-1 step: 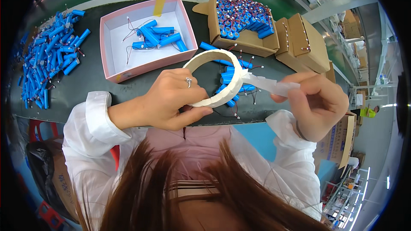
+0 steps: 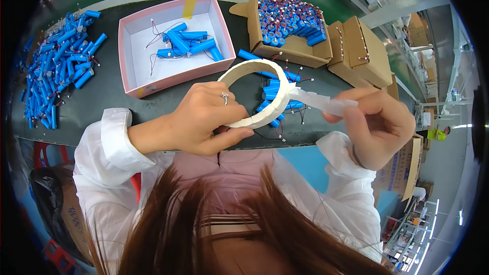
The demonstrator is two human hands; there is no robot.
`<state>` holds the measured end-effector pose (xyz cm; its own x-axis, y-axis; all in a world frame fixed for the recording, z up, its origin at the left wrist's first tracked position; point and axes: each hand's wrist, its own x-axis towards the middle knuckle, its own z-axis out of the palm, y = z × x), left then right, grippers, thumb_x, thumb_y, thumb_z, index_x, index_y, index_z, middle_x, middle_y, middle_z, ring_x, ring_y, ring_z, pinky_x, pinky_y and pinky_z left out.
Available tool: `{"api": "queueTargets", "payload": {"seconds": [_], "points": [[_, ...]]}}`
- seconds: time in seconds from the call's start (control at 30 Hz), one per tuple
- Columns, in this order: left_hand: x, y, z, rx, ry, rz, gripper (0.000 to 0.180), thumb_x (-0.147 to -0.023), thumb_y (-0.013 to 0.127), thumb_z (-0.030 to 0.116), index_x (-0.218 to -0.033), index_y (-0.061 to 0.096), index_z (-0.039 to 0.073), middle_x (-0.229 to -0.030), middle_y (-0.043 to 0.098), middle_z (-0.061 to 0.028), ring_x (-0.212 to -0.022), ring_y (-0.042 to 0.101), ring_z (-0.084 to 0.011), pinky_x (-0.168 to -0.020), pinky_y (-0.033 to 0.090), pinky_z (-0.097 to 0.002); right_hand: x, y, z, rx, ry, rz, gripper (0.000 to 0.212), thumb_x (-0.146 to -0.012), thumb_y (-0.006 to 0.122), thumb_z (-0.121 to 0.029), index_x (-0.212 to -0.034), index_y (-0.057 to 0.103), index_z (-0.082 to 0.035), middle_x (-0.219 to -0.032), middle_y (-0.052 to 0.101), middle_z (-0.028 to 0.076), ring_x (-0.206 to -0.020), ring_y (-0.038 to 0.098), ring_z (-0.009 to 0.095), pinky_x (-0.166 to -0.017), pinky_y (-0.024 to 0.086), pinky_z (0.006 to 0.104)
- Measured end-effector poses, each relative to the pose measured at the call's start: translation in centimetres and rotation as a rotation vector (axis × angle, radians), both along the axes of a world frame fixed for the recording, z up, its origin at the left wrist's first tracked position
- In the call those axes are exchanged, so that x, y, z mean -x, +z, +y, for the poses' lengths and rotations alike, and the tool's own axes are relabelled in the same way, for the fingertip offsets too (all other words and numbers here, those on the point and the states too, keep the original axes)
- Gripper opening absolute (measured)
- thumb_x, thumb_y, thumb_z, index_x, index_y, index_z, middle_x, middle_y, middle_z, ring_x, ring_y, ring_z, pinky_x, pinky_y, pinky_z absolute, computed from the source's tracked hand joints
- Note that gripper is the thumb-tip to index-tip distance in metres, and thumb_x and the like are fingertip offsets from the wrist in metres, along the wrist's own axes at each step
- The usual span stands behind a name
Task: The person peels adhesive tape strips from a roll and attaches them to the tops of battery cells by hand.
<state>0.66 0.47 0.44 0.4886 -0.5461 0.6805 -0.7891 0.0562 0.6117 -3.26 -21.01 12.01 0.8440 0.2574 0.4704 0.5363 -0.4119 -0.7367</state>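
Observation:
My left hand (image 2: 206, 117), a ring on one finger, grips a roll of whitish tape (image 2: 277, 104) by its left side, thumb below. From the roll's right edge a loose strip of tape (image 2: 318, 101) stretches across to my right hand (image 2: 379, 122). Thumb and fingertips of that hand pinch the strip's end. Behind the roll, blue cylindrical battery cells (image 2: 270, 91) with thin wires and small white connectors lie on the dark table; the roll and my left hand partly cover them.
A pink-edged box (image 2: 175, 79) holds several blue cells. To its left lies a big heap of cells (image 2: 63, 66). An open cardboard box (image 2: 290, 56) packed with cells stands at the back right, beside another cardboard box (image 2: 361, 46). A person in bright yellow (image 2: 436, 134) is far right.

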Motion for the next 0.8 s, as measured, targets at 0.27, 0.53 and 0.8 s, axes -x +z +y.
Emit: {"api": "queueTargets", "payload": {"seconds": [0.27,0.53,0.8], "points": [[0.3,-0.1,0.1,0.012,0.033,-0.009,0.017,-0.068,0.066,0.015,-0.061,0.053,0.006,-0.043,0.039,-0.0024,-0.04,0.039,-0.0214,-0.043,0.029,-0.0322,0.4,0.3,0.4,0.111,-0.001,-0.083,0.008,-0.068,0.054,0.007,-0.061,0.051,0.006,-0.067,0.06,0.02,-0.053,0.058,0.017,-0.049,0.046,0.0229],[0.4,-0.2,0.2,0.006,0.018,0.076,0.029,-0.071,0.064,0.014,-0.054,0.041,0.007,-0.043,0.037,-0.0041,-0.038,0.037,-0.0244,-0.043,0.028,-0.0327,0.6,0.4,0.8,0.161,0.012,-0.165,0.008,-0.071,0.055,0.004,-0.063,0.052,0.006,-0.066,0.06,0.02,-0.051,0.057,0.017,-0.048,0.045,0.0228],[-0.2,0.0,0.2,0.093,-0.105,0.091,0.017,-0.075,0.059,0.017,-0.067,0.053,0.003,-0.052,0.043,-0.0086,-0.048,0.042,-0.0256,-0.05,0.033,-0.0328,-2.4,2.5,-0.7,0.027,-0.123,0.184,0.017,-0.078,0.055,-0.009,-0.068,0.052,0.005,-0.067,0.058,0.014,-0.054,0.057,0.013,-0.053,0.044,0.0205]]}}
